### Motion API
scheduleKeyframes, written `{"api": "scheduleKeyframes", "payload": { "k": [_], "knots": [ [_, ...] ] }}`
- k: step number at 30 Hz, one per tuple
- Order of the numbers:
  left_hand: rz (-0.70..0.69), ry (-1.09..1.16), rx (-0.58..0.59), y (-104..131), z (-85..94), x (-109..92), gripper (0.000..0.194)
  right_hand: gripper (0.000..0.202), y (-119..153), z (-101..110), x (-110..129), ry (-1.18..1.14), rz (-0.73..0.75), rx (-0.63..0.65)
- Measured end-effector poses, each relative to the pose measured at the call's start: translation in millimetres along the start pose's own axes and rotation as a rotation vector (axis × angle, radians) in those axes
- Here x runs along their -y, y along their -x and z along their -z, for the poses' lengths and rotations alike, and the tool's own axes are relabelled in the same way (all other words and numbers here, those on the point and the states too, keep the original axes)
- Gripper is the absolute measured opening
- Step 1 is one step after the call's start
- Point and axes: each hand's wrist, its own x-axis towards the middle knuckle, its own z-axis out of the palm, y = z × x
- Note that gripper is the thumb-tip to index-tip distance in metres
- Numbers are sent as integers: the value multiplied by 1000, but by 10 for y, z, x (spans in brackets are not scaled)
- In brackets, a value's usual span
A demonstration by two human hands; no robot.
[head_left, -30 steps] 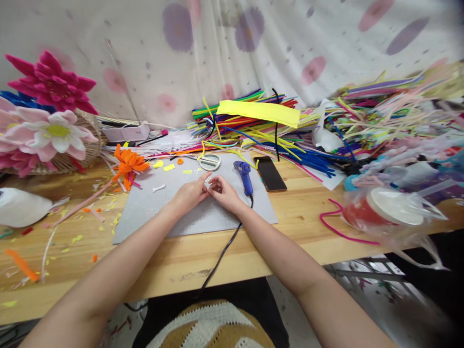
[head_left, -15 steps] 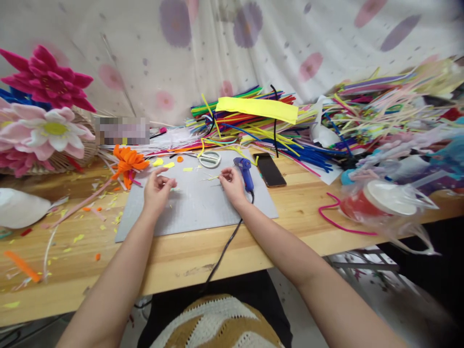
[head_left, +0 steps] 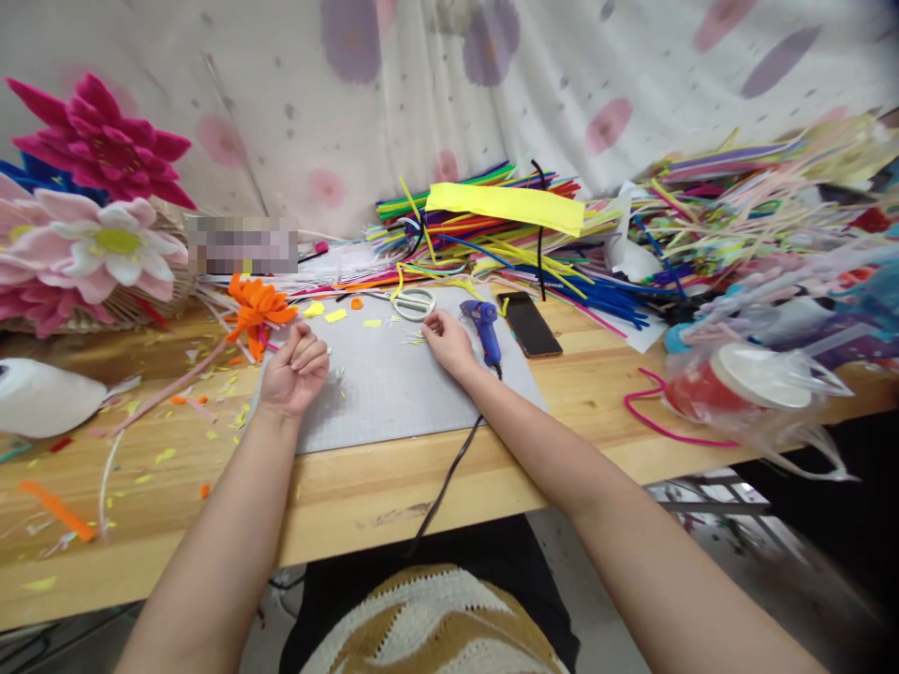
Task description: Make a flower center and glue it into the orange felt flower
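Note:
My left hand (head_left: pixel 299 367) is raised at the left edge of the grey board (head_left: pixel 383 412), palm turned up and fingers curled in. Its fingertips hide whatever may be between them; a tiny white spot shows by them. Over the board's upper part, my right hand (head_left: pixel 448 343) has its fingers pressed together, beside thin pale yellow strands (head_left: pixel 413 339). Whether they grip any strand cannot be made out. Scissors with pale handles (head_left: pixel 413 304) lie just beyond the right hand, and a blue glue gun (head_left: pixel 484 329) is to its right. An orange fuzzy flower (head_left: pixel 258 311) lies behind the left hand.
A phone (head_left: pixel 532 324) lies right of the glue gun. Bundles of coloured pipe cleaners (head_left: pixel 492 225) fill the back, under a yellow strip (head_left: pixel 506 206). Finished flowers (head_left: pixel 116 241) stand at left. A bagged cup (head_left: pixel 723 384) is at right. The black cord (head_left: pixel 449 477) crosses the table's front edge.
My left hand has turned palm up and curled its fingers, which were spread before. My right hand has shifted slightly up the board, its fingers still together. The view has shifted slightly.

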Motion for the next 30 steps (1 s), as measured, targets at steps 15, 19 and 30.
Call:
{"api": "scheduleKeyframes", "payload": {
  "k": [15,19,30],
  "knots": [
    [30,-34,-7,-11,32,-10,35,8,26,21,-80,-49,112,-7],
    [64,-29,24,-10,49,-8,34,7,60,35,-64,-98,143,-49],
    [167,-244,53,128,142,-230,28,14,97,15,-76,-37,245,-60]
  ]
}}
